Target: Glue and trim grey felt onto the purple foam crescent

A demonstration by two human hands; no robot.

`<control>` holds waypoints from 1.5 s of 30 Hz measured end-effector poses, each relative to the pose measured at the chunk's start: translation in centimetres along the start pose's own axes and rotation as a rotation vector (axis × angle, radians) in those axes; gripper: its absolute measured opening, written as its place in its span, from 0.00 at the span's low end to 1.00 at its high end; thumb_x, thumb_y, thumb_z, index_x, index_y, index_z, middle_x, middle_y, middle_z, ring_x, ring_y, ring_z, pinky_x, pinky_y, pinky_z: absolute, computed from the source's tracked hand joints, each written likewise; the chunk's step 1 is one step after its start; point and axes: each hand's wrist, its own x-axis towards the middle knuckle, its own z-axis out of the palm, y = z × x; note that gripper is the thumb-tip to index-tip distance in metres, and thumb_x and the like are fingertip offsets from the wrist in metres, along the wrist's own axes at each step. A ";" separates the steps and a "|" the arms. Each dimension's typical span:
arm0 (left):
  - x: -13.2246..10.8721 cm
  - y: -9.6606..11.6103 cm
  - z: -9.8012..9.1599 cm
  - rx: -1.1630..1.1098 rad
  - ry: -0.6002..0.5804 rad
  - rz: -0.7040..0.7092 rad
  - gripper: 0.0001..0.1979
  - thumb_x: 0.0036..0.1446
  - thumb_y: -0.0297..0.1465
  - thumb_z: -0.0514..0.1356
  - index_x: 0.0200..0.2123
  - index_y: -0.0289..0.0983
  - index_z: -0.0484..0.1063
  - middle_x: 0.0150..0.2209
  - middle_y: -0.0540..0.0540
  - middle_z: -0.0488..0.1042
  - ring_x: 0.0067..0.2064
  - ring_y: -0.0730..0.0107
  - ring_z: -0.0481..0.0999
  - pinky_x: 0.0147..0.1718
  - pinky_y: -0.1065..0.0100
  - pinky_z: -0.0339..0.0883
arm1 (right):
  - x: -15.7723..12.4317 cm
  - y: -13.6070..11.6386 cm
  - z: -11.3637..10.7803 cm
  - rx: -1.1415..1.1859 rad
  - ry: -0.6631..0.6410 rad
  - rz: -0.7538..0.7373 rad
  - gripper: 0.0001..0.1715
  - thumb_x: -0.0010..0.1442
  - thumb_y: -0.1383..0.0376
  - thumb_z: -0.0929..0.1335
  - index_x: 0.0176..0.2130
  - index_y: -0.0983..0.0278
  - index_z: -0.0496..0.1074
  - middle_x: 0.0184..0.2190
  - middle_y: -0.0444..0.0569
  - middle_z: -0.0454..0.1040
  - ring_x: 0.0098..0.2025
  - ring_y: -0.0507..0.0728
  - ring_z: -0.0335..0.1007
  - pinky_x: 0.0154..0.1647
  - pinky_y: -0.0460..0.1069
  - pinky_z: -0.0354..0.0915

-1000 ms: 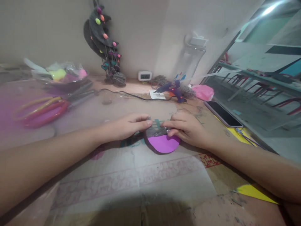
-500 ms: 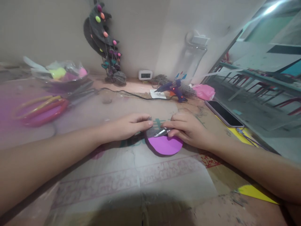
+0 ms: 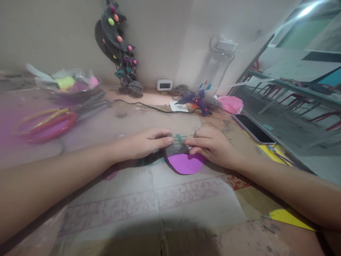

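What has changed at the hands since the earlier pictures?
The metal tool in the right hand, brighter half a second ago, now looks darker, perhaps turned. Nothing was visibly gripped anew or released. The left hand stayed at the grey piece, the glue gun in place.

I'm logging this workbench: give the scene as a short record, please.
Left hand: thumb on grey material
Right hand: pinching small shiny tool, mostly hidden
Between hands: purple disc, meeting the grey material
Picture left: scissors, red and yellow handles
Far side: glue gun, red light lit; white clock
Picture right: phone, screen up
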 end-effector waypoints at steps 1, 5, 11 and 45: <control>0.0 0.0 0.0 0.001 0.000 0.000 0.16 0.64 0.42 0.51 0.29 0.37 0.63 0.28 0.52 0.62 0.31 0.71 0.61 0.31 0.70 0.57 | 0.0 0.0 0.0 0.004 0.003 0.000 0.20 0.67 0.55 0.63 0.40 0.66 0.77 0.23 0.44 0.68 0.26 0.51 0.62 0.30 0.47 0.55; 0.0 0.1 0.0 -0.005 0.004 -0.016 0.16 0.64 0.42 0.51 0.28 0.37 0.62 0.27 0.52 0.60 0.30 0.72 0.60 0.28 0.70 0.56 | -0.1 -0.1 -0.4 0.059 0.004 0.137 0.23 0.68 0.54 0.60 0.45 0.66 0.75 0.27 0.47 0.72 0.30 0.53 0.65 0.32 0.48 0.58; 0.0 0.2 0.1 -0.029 -0.009 -0.034 0.17 0.64 0.43 0.50 0.28 0.38 0.60 0.26 0.52 0.59 0.29 0.72 0.61 0.27 0.70 0.55 | -0.2 0.2 -0.9 0.099 0.016 0.269 0.23 0.69 0.55 0.58 0.46 0.65 0.74 0.31 0.50 0.75 0.34 0.55 0.69 0.35 0.49 0.62; -0.2 -0.2 0.7 0.239 0.277 0.024 0.16 0.67 0.41 0.47 0.32 0.38 0.65 0.29 0.51 0.67 0.33 0.68 0.67 0.32 0.66 0.58 | 1.7 0.4 -2.0 0.803 -0.225 0.792 0.14 0.57 0.58 0.71 0.40 0.64 0.76 0.35 0.49 0.78 0.32 0.51 0.72 0.30 0.44 0.65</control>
